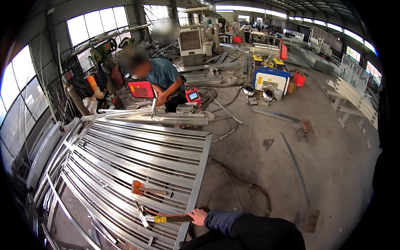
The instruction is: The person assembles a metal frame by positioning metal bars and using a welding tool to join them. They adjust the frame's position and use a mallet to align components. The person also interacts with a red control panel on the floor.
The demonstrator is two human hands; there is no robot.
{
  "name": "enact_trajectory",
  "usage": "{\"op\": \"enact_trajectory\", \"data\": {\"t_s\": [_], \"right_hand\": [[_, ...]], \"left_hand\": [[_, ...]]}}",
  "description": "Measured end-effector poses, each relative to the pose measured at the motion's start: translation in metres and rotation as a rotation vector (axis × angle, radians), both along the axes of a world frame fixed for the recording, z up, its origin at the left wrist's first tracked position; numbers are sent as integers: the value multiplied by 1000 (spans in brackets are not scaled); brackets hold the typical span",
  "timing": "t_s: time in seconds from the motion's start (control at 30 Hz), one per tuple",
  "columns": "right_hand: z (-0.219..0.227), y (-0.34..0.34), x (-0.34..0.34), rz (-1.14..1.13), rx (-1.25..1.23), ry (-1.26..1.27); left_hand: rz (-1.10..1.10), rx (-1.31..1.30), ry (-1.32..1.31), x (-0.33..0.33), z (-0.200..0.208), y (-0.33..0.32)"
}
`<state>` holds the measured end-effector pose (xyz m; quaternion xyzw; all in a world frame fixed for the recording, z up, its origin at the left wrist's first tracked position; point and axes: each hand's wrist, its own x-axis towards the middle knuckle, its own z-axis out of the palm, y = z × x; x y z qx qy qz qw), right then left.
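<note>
At the lower middle, my right hand [198, 216] is closed round the dark handle of a welding torch [161, 219] with a yellow section toward its tip. The sleeved forearm reaches in from the right. The torch lies over the near right part of a large silver metal frame of parallel bars [203, 160]. Just left of the torch rests a small metal hammer [142, 214], partly confused with the bars. Farther up the bars lies an orange-headed mallet [136, 187]. My left hand does not show.
Across the frame, a co-worker [164, 77] bends over stacked metal profiles [166, 120]. Behind stands a blue and white machine [271, 81] with wire spools [268, 95]. Cables [250, 183] and a thin metal strip [293, 160] lie on the floor. A small stool [306, 126] stands right.
</note>
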<state>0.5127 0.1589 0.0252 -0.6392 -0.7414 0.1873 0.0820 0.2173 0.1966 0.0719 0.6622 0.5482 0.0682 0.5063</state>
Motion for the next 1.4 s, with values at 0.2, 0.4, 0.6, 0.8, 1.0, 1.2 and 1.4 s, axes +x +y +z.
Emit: {"op": "enact_trajectory", "data": {"t_s": [0.2,0.4,0.6,0.8,1.0,1.2,1.4], "right_hand": [[-14,35,20,292,18,71],[-29,53,-4,280,156,131],[-29,32,-9,144,182,79],[7,-23,35,-26,85,213],[-50,-162,195,-997,-377,361],[-64,-315,291,-860,-765,240],[-112,-319,325,-1083,-638,783]], "left_hand": [[16,-51,28,45,3,27],[39,-121,83,10,-14,-3],[-21,-185,102,-73,-49,-70],[-823,414,156,-104,-90,-68],[-63,-327,-46,10,-40,-51],[-90,-305,-103,76,-60,-37],[-70,-384,-383,163,-117,-10]]}}
